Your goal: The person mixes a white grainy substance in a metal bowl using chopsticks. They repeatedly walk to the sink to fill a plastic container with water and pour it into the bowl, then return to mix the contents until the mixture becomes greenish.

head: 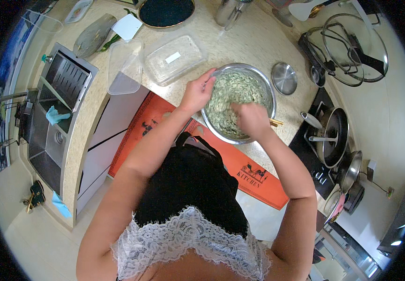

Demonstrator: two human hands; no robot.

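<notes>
A stainless steel mixing bowl stands on the counter in front of me, holding a pale green, shredded-looking mixture. My left hand grips the bowl's rim on its left side, thumb over the edge. Over the right part of the bowl is my right hand, closed around gold-coloured chopsticks. Their ends poke out past the right side of the rim; the tips are hidden or blurred in the mixture. Motion blurs the mixture near my right fingers.
Left of the bowl lie a clear plastic container and a lid. A small steel dish sits close to the bowl's right. Farther right, a frying pan rests on the black cooktop. The sink is at far left.
</notes>
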